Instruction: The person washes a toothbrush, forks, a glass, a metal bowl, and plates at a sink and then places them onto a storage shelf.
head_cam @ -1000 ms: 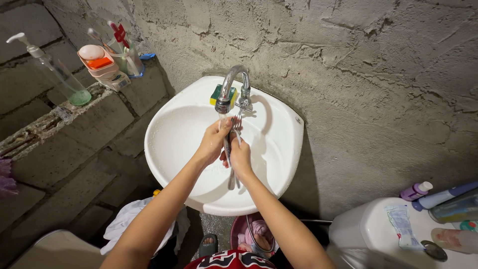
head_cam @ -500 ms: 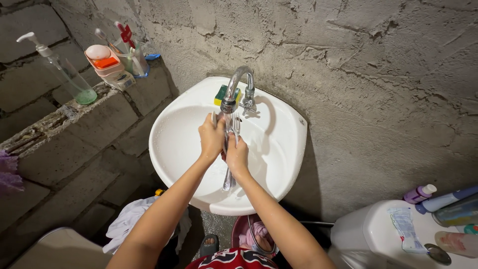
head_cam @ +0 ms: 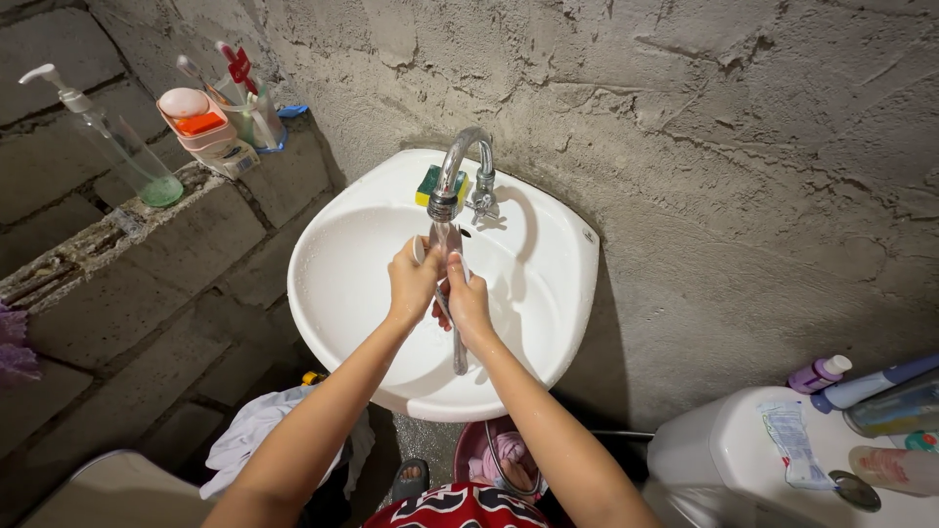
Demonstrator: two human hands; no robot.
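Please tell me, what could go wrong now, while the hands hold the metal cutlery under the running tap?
1. The metal cutlery is wet, and both the left hand and right hand are wet too, so a piece might slip into the white sink.
2. Water from the tap hits the hands and may splash over the rim onto the clothes below.
3. Any fork prongs hidden between the hands could prick a finger.

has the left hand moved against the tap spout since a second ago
Yes. The left hand has drawn back toward the person, a little lower below the tap spout, closing round the metal cutlery.
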